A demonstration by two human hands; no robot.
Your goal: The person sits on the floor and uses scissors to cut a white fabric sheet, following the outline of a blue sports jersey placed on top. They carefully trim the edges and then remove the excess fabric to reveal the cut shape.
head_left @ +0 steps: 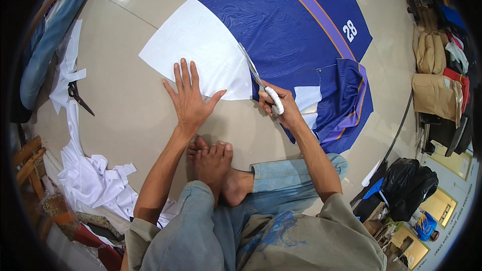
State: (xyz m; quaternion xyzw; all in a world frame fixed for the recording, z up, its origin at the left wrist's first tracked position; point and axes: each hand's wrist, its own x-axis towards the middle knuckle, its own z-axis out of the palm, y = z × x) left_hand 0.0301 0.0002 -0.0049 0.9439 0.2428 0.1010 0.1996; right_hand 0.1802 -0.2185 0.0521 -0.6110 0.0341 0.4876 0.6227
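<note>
My left hand lies flat with fingers spread, partly on the lower edge of the white area of a large cloth spread over the floor. In my right hand is a pair of scissors with a white-wrapped handle. Its blades point up and left along the curved line where white meets blue. The blue cloth bears a wavy pattern, a purple stripe with orange edges and a white number. At its lower right a blue, purple-striped part is folded over, with a small white patch beside it.
I sit on the tiled floor, feet just below the cloth. Black scissors and crumpled white fabric lie at left, near another person's jeans-clad leg. Brown packages and a black bag stand at right.
</note>
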